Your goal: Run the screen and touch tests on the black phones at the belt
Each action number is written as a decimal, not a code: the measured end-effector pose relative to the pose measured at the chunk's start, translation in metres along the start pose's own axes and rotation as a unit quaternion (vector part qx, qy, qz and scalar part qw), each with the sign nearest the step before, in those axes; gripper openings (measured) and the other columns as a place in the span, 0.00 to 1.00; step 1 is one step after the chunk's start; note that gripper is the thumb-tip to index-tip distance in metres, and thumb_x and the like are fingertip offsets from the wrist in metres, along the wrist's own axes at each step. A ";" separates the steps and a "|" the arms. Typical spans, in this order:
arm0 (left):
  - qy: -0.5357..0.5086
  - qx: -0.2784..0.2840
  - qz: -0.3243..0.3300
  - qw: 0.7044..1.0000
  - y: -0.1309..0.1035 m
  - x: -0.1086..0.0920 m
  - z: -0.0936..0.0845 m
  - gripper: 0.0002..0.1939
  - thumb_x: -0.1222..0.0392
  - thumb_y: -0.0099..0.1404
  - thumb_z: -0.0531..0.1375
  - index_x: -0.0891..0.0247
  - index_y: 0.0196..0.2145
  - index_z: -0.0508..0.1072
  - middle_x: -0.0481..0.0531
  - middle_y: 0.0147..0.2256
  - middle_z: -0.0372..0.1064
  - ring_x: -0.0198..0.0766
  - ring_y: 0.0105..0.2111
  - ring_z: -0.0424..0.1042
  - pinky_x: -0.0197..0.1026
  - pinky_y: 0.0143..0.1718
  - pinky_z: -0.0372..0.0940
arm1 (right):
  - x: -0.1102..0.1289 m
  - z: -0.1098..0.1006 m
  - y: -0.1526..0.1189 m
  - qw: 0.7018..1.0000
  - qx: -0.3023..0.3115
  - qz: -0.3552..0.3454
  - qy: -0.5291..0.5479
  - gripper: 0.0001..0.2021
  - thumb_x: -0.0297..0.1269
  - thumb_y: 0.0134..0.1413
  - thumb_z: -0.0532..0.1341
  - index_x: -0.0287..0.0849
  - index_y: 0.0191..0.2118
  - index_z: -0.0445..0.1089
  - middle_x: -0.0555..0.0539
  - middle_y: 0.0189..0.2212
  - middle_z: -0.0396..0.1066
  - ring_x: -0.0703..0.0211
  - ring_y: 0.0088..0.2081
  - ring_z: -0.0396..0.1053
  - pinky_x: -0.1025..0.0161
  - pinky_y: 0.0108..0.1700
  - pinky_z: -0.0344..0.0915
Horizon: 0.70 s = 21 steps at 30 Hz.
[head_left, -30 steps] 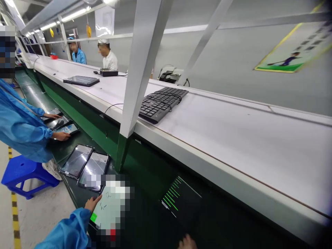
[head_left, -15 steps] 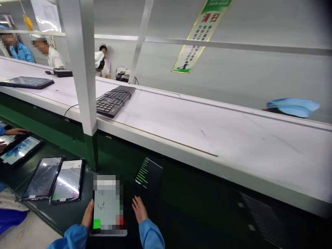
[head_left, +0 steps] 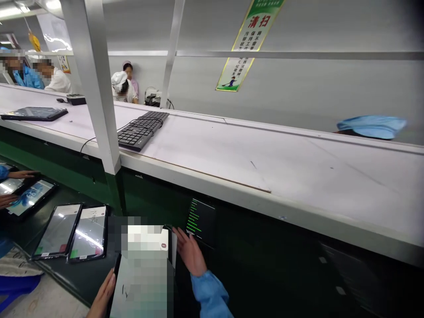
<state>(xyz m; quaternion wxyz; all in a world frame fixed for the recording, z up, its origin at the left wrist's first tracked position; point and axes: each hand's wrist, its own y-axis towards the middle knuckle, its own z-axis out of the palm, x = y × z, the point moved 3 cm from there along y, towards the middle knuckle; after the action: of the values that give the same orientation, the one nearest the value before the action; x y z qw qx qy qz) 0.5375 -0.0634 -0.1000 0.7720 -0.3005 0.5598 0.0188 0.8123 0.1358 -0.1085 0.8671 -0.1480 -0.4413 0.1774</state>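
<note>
A lit tablet (head_left: 145, 269) is held low in the centre of the view, above a dark green work surface (head_left: 74, 274); its lower end is cut off by the bottom edge and much of its screen is blurred into blocks. Its left edge is gripped by the left hand (head_left: 103, 295), with the thumb laid along the side. The upper right edge is met by the fingers of the right hand (head_left: 191, 252), which are stretched out and slightly bent; whether that edge is also gripped cannot be told. Just beyond the right hand, a dark screen (head_left: 202, 223) is crossed by short green lines. To the left, two tablets (head_left: 88, 232) are laid side by side, screens up. Farther left, more tablets are handled by a co-worker's hands (head_left: 23, 174). Above, a long white shelf (head_left: 232, 152) is crossed in front by a white post (head_left: 96, 97); on it are set a black keyboard (head_left: 144, 130), wrapped in its cable, and, farther left, a flat black device (head_left: 35, 113).
</note>
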 end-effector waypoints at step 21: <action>-0.117 0.278 -0.200 0.932 -0.024 -0.041 0.084 0.31 0.39 0.51 0.68 0.62 0.47 0.77 0.54 0.58 0.63 0.51 0.67 0.33 0.52 0.69 0.33 | 0.057 0.040 -0.154 0.956 0.028 -0.224 -0.185 0.34 0.52 0.63 0.67 0.57 0.67 0.51 0.52 0.63 0.47 0.46 0.64 0.44 0.50 0.65 0.52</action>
<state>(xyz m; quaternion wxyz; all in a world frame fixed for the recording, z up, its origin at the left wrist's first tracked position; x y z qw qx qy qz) 0.6022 -0.0297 -0.0375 0.8724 -0.1754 0.3771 -0.2568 0.8383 0.0274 0.0185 0.7913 0.0143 -0.6111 0.0148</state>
